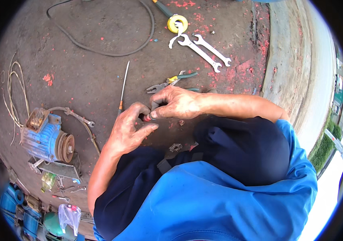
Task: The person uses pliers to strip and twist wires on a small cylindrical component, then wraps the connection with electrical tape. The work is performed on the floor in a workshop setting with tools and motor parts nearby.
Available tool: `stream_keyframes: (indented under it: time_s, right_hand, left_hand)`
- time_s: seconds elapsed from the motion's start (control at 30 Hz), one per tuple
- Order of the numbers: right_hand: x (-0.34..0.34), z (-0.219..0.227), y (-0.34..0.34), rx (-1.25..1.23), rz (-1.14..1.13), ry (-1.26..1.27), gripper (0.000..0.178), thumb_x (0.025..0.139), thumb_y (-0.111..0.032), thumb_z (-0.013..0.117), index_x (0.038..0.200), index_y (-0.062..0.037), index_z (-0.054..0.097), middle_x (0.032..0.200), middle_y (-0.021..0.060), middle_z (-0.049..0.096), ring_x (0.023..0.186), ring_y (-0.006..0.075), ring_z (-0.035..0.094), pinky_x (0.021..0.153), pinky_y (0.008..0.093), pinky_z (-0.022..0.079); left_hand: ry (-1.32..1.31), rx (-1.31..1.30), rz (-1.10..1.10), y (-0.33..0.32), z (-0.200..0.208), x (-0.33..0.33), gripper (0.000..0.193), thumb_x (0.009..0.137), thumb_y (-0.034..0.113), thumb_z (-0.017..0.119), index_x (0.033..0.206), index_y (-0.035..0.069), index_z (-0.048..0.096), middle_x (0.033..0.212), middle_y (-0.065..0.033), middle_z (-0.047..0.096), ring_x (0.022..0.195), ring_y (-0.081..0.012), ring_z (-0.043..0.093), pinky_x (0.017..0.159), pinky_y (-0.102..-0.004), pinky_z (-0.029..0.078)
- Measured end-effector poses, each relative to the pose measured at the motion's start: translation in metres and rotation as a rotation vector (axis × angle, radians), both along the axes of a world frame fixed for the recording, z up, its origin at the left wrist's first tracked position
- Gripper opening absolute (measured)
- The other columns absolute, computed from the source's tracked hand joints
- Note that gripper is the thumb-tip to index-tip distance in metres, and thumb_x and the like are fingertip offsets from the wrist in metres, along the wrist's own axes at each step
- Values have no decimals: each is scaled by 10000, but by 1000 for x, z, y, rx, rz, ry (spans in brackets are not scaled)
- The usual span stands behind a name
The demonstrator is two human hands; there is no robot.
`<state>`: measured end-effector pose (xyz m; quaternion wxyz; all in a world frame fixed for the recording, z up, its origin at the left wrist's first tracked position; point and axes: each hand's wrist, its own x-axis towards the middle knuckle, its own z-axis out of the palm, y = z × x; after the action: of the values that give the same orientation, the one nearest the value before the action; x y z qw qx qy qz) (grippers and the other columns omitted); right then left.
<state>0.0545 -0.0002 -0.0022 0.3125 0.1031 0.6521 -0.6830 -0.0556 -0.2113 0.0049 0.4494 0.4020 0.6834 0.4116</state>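
Note:
Both hands meet in front of my knees around a small dark piece with a red part (147,117), mostly hidden by the fingers. My left hand (128,130) curls its fingers against it, thumb held apart. My right hand (176,105) pinches it between thumb and bent forefinger. Just beyond the right hand lie pliers (159,86) with green and yellow handles, partly covered. A long thin screwdriver (124,86) with an orange handle lies on the ground beyond the left hand. A small metal piece (175,147) rests on the ground between my legs.
At left stands a blue electric motor (41,138) with a grooved pulley and a wrench (81,117) beside it. Two open-end wrenches (203,52) and a yellow tape roll (177,24) lie far ahead. A black cable (99,52) loops across the ground. A plastic bag (69,217) sits lower left.

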Motion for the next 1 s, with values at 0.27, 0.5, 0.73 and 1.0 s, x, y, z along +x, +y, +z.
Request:
stream_keyframes:
  time_s: [0.27, 0.5, 0.73, 1.0]
  right_hand:
    - [11, -19, -6, -276, -427, -193, 246, 942, -280, 695, 916, -35, 694, 768, 31, 640, 670, 111, 580, 627, 301, 479]
    - [9, -15, 1, -558, -270, -370, 291, 940, -334, 688, 891, -48, 692, 740, 24, 638, 637, 123, 594, 580, 294, 482]
    - [5, -32, -11, 38, -378, -14, 355, 939, -317, 672, 997, 32, 689, 738, 66, 648, 661, 143, 603, 609, 323, 495]
    - [3, -32, -13, -241, -564, -320, 332, 954, -316, 704, 1026, 6, 669, 691, 11, 589, 627, 95, 541, 543, 291, 431]
  left_hand:
    - [540, 366, 84, 24, -11, 10, 320, 771, 67, 849, 941, 35, 580, 869, -141, 649, 733, -264, 635, 655, -362, 507]
    - [-348, 166, 200, -3, -39, 1, 278, 881, 185, 829, 1014, 1, 670, 963, -67, 671, 864, -137, 614, 757, -274, 489]
    - [-96, 8, 413, 12, -40, 16, 258, 827, 72, 839, 949, 6, 622, 920, -71, 647, 803, -158, 617, 692, -297, 492]
    - [164, 215, 235, 21, -34, 11, 259, 818, 40, 797, 996, 18, 611, 917, -157, 661, 793, -329, 659, 691, -393, 533]
